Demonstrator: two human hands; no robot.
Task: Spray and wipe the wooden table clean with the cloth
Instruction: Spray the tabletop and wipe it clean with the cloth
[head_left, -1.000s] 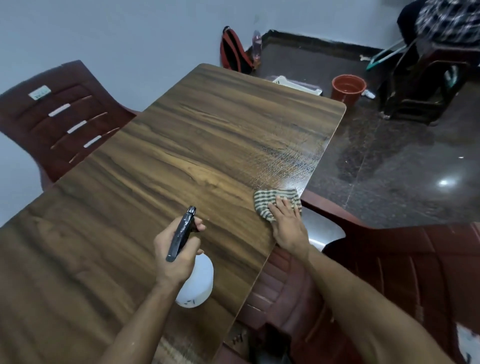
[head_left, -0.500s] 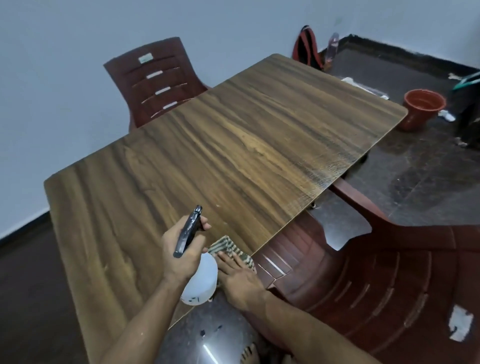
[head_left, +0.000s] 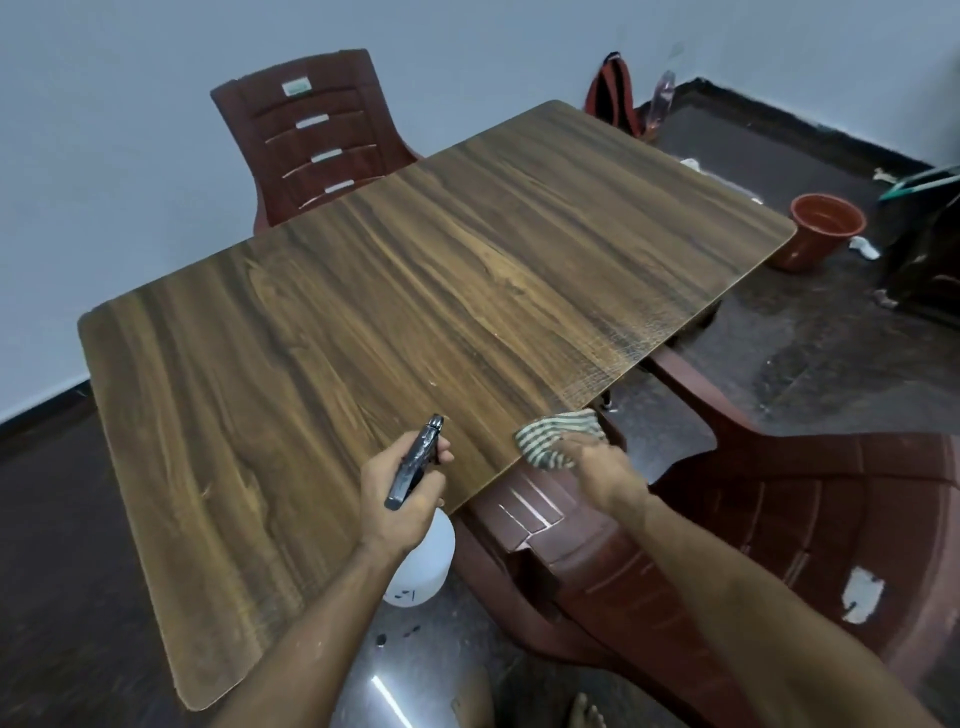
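Observation:
The wooden table (head_left: 415, 291) fills the middle of the head view. My left hand (head_left: 400, 499) grips the black trigger head of a spray bottle (head_left: 415, 460) over the near edge; its white body (head_left: 421, 566) hangs below my wrist. A striped green and white cloth (head_left: 556, 434) lies at the table's near right edge, partly over it. My right hand (head_left: 605, 467) is blurred and rests on the cloth; whether its fingers are curled I cannot tell.
A dark red plastic chair (head_left: 311, 140) stands behind the table by the wall. Another red chair (head_left: 779, 519) is close at my right, under the near edge. On the dark floor at far right sit a terracotta pot (head_left: 821, 228) and a red bag (head_left: 610, 98).
The cloth and my right hand slid right along the near edge, away from the bottle. The view pulled back and shifted. My left hand kept its grip on the sprayer.

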